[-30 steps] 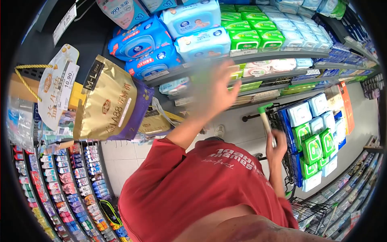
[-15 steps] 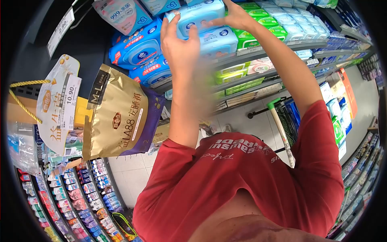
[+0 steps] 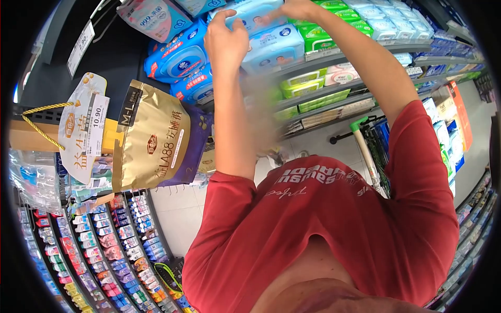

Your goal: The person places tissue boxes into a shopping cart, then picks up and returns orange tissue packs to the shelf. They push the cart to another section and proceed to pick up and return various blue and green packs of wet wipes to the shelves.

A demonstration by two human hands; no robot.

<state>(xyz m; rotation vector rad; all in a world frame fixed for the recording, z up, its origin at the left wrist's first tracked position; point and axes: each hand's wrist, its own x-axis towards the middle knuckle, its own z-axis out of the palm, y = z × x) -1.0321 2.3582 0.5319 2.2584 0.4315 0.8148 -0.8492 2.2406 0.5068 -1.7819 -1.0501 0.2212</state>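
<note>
Near the top of the view, my left hand (image 3: 228,39) grips the left end of a light blue wipes pack (image 3: 251,11), its thumb on the front and its fingers bent over the end. At the pack's right end is my right hand (image 3: 297,10), its fingers on the front face. The pack's top is cut off by the frame edge. Another light blue pack (image 3: 274,49) lies just below it on the shelf. Darker blue packs (image 3: 180,57) are stacked to the left, and green packs (image 3: 318,39) sit to the right.
A gold and purple bag (image 3: 151,138) hangs at the left, beside a price tag (image 3: 97,125). The shelf edge (image 3: 313,63) runs under the packs. Lower down are a green-ended pole (image 3: 365,148), tiled floor (image 3: 175,211) and shelves of small bottles (image 3: 104,240).
Both hands and the light blue pack have shifted up in the view, showing more of the pack beneath. My left hand's fingers are more bent. The whole scene has shifted slightly.
</note>
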